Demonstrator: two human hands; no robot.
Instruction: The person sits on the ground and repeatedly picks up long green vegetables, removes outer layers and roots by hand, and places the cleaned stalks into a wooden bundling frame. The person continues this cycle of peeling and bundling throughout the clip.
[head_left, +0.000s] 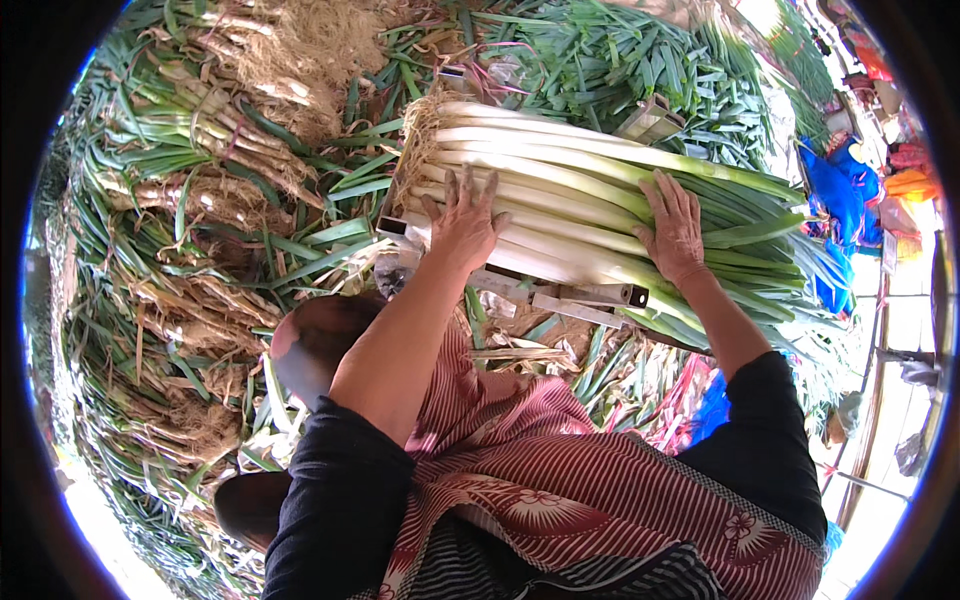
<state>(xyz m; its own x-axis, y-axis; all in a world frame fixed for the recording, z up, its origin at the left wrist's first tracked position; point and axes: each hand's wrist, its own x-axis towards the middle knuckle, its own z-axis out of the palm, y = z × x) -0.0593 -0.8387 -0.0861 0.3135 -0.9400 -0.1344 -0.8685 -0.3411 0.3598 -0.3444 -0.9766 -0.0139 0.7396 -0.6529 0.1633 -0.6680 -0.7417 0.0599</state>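
Observation:
A row of long green onions (540, 195) lies side by side across a low metal frame (562, 292), white stalks in the middle, roots to the left and green leaves to the right. My left hand (465, 221) rests spread on the white stalks close to the root end. Flat on the stalks where white turns green lies my right hand (675, 225), fingers slightly apart. Neither hand is closed around a stalk. The frame's square tube ends stick out below the onions and behind them.
Tied bundles of green onions (232, 142) with dry roots are heaped along the left. More green leaves (637, 60) lie beyond the frame. Pink ties (679, 397) and a blue cloth or bag (709, 412) sit near my right arm. Other blue material (840, 195) is at the far right.

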